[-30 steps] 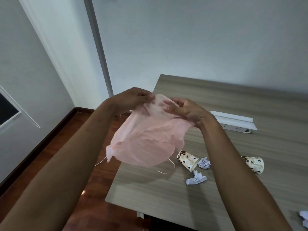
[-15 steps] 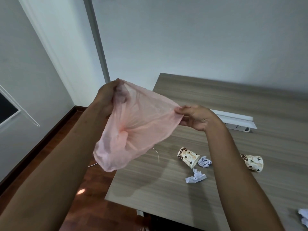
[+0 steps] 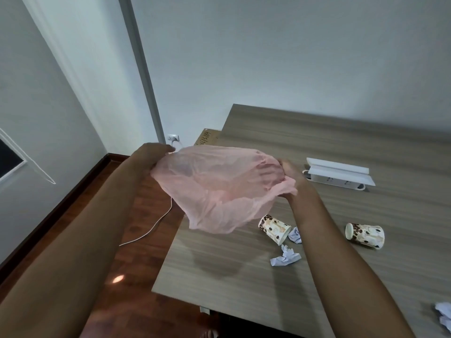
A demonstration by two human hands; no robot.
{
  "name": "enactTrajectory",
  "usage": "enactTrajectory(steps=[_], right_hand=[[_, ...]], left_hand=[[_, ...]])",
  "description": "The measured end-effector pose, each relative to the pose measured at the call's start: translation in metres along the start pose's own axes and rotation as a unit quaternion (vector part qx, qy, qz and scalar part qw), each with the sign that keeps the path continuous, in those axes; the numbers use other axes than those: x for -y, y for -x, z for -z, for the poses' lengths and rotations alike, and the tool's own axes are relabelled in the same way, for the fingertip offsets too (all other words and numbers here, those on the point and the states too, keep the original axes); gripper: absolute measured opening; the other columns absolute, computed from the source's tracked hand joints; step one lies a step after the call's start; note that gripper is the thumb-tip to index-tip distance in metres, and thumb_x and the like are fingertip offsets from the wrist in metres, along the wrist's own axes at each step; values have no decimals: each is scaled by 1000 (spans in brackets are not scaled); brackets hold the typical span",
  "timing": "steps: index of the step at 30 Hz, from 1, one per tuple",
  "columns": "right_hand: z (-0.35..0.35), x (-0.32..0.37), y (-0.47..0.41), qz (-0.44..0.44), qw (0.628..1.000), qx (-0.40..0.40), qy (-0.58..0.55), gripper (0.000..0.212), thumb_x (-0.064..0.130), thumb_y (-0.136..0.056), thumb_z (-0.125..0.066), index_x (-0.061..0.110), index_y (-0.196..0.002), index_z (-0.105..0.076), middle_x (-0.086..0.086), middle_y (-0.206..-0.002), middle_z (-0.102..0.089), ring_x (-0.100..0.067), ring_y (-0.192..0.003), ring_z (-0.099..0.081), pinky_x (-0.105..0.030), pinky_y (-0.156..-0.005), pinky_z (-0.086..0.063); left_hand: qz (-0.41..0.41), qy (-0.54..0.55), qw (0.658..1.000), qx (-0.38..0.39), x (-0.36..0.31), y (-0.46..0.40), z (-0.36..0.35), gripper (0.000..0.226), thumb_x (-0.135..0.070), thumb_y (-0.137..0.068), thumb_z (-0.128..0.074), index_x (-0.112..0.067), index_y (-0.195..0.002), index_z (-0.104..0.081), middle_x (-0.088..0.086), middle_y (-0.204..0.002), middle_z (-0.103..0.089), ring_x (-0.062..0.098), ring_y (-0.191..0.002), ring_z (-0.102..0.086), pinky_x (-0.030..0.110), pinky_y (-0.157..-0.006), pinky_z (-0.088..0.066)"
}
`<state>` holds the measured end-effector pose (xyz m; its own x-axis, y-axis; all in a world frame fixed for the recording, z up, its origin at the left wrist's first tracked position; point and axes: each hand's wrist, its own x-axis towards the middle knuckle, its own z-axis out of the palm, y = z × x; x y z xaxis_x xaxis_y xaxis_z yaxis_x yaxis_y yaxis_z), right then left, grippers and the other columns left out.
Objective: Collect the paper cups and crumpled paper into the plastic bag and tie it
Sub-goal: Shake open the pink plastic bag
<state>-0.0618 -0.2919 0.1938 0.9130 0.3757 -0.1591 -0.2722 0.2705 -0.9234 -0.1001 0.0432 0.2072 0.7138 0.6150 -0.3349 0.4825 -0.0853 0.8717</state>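
Observation:
A thin pink plastic bag (image 3: 219, 189) is stretched in the air between my hands, above the table's left edge. My left hand (image 3: 152, 154) grips its left rim and my right hand (image 3: 290, 176) grips its right rim, partly hidden behind the plastic. Two patterned paper cups lie on their sides on the wooden table (image 3: 341, 142): one cup (image 3: 274, 228) just below the bag, the other cup (image 3: 364, 234) further right. Crumpled white paper (image 3: 285, 257) lies in front of the first cup, a smaller piece (image 3: 295, 235) sits beside it, and another piece (image 3: 444, 315) is at the lower right edge.
A white power strip (image 3: 339, 173) lies on the table behind my right hand. A white cable (image 3: 151, 230) runs over the dark wood floor from a wall socket (image 3: 172, 137). A cardboard box (image 3: 207, 137) stands by the table's far left corner.
My hands have spread the bag wider: the left hand dropped lower, the right hand stayed near the power strip, and the bag's mouth is pulled open between them.

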Motion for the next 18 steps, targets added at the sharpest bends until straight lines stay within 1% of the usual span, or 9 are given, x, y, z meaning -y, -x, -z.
enactTrajectory(steps=[1,4,7,9,10,12,14,16,18], right_hand=[[-6,8,-18,-53,999,2,9,15,32,-87,-71,19,-96,-68,11,-76,-74,-2,-70,-70,-18,-65,-57],[-18,6,-71,-225,968,102,-50,45,10,-33,-98,14,-56,-59,6,-43,-49,-4,-33,-42,-13,-37,-31],[-39,1,-89,-272,931,219,-105,37,2,-57,-86,12,-49,-52,10,-39,-25,-1,-29,-17,-12,-25,-18],[-47,7,-83,-254,938,227,-59,21,16,-80,-72,13,-61,-65,10,-42,-31,1,-28,-25,-14,-31,-12],[-47,11,-81,-223,949,222,-12,17,20,-86,-67,14,-72,-72,8,-45,-42,-2,-31,-36,-14,-36,-18],[-44,16,-76,-146,958,215,117,8,11,-86,-70,10,-91,-76,-4,-70,-68,-13,-56,-63,-18,-54,-49],[-37,16,-77,-100,940,199,258,22,-2,-78,-76,7,-97,-74,-10,-91,-74,-20,-78,-70,-32,-76,-59],[-32,15,-75,-74,919,159,353,20,-3,-76,-77,11,-90,-74,-6,-84,-73,-17,-69,-67,-29,-67,-57],[-29,13,-75,-70,933,113,334,12,2,-80,-76,3,-91,-71,-9,-75,-71,-18,-60,-65,-31,-60,-56]], left_hand=[[-49,-20,999,6,-3,3,-2,26,-28,-90,-69,-15,-112,-69,4,-106,-71,14,-77,-63,27,-71,-51],[-230,-99,961,120,-23,26,-23,25,-42,-87,-71,-33,-110,-71,-18,-107,-70,-7,-94,-64,9,-76,-50],[-304,-230,900,210,-36,40,-50,30,-47,-81,-76,-36,-108,-70,-19,-100,-71,-13,-93,-62,9,-79,-48],[-324,-273,888,179,-40,34,-59,13,-41,-85,-74,-29,-91,-71,-14,-80,-67,-11,-70,-58,15,-67,-44],[-329,-263,892,163,-41,30,-60,12,-35,-88,-71,-24,-84,-70,-9,-75,-66,-8,-63,-55,15,-63,-42],[-298,-188,926,136,-44,29,-55,19,-25,-93,-67,-9,-83,-70,0,-75,-65,0,-61,-59,12,-59,-44],[-242,-78,960,119,-47,29,-47,20,-18,-94,-63,1,-94,-69,4,-73,-62,10,-58,-68,16,-54,-51],[-183,11,979,84,-49,26,-38,15,-14,-92,-64,-1,-94,-70,4,-71,-57,16,-50,-66,27,-56,-58],[-119,84,989,37,-50,19,-28,8,-15,-86,-67,-10,-81,-70,2,-63,-53,17,-46,-55,30,-53,-57]])
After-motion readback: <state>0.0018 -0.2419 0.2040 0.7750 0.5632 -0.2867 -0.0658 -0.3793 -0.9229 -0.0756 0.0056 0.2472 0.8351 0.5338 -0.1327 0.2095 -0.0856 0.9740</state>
